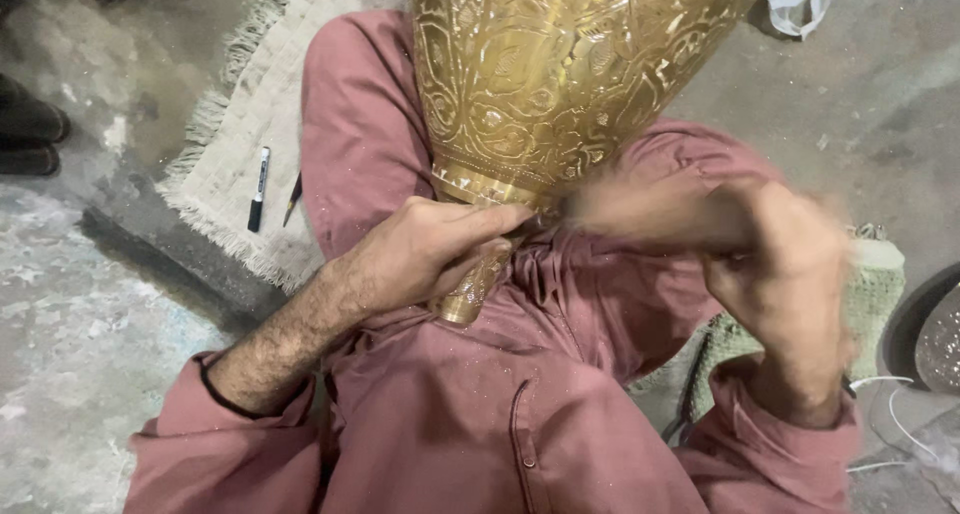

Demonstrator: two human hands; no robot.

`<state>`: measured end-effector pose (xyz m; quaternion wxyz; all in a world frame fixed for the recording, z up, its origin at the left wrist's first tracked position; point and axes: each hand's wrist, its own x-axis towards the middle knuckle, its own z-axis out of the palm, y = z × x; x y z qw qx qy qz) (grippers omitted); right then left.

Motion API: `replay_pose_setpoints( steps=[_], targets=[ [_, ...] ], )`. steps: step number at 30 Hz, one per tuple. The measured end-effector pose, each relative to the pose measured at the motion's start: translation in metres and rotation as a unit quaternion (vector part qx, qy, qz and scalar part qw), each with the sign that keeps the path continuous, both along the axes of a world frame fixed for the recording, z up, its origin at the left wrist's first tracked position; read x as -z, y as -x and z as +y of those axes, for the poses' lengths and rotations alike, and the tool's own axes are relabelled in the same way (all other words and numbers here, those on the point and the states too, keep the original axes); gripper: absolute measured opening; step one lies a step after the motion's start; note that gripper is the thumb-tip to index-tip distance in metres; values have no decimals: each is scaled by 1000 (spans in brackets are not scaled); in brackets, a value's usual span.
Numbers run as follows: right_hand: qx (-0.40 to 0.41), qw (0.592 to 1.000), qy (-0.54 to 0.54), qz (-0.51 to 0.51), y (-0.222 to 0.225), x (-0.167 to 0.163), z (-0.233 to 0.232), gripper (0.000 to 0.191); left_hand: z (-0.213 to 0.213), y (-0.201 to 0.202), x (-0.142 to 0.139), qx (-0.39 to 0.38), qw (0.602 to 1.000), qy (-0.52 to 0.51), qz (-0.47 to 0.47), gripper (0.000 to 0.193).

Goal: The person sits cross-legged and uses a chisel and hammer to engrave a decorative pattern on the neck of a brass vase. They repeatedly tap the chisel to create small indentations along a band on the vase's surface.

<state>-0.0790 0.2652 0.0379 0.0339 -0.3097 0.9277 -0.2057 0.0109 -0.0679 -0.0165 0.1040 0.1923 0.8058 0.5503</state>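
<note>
A large engraved brass vase (560, 64) lies across my lap, its narrow base (470, 289) toward me. My left hand (425, 249) is closed around a thin dark chisel (530, 224), whose tip rests against the vase just above the base. My right hand (780, 264) is blurred with motion and gripped around a wooden mallet (640, 214), whose head sits right by the chisel's end. I wear dusty-pink clothing (480, 414) flecked with brass shavings.
A fringed beige mat (240, 124) lies to my left with a black-and-white marker (259, 188) and a pencil (292, 200) on it. Dark shoes (30, 134) stand at the far left. A round metal dish (935, 339) and white cable (895, 414) are at the right.
</note>
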Motion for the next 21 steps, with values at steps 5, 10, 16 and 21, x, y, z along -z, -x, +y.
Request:
replay_pose_setpoints(
  steps=[5, 10, 16, 21],
  targets=[
    [27, 999, -37, -19, -5, 1, 10, 42, 1, 2, -1, -8, 1000, 8, -13, 33],
    [20, 997, -59, -40, -1, 23, 14, 51, 0, 2, -2, 8, 1000, -20, 7, 36],
    [51, 980, 163, -102, -1, 27, 3, 40, 2, -4, 3, -25, 1000, 17, 2, 32],
    [-29, 993, -65, 89, 1, 3, -4, 35, 3, -6, 5, -19, 1000, 6, -4, 40]
  ],
)
